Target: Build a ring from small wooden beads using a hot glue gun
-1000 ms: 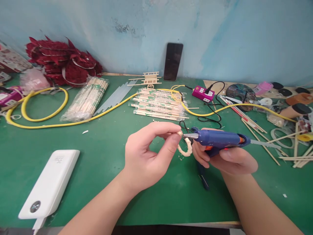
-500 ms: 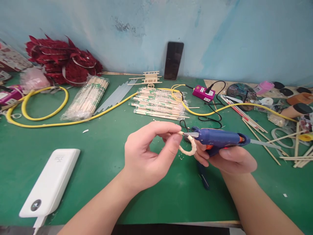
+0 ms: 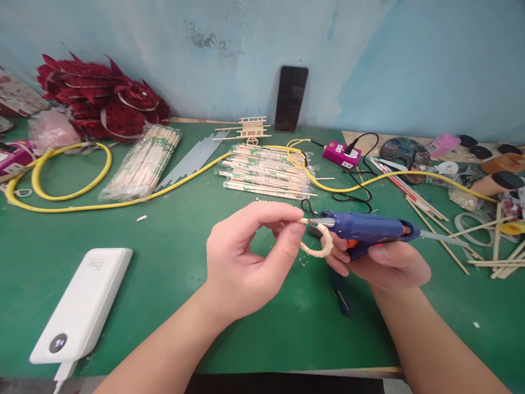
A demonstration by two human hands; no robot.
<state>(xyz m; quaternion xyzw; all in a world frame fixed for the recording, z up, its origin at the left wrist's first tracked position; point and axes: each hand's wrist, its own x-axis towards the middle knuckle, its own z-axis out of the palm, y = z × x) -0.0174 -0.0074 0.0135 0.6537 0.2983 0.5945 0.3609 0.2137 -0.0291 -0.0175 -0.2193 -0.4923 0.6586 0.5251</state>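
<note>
Left hand pinching end of curved stick arc; right hand gripping glue gun, nozzle touching arc. Arc looking light, brittle; holding near ends safest.

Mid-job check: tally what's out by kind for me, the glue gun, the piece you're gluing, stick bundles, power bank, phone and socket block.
glue gun: 1, in the right hand
curved piece: 1, pinched by the left hand at the gun's nozzle
stick bundles: 2, in plastic wrap
power bank: 1, white
phone: 1, leaning on the wall
socket block: 1, pink
Total: 7
</note>
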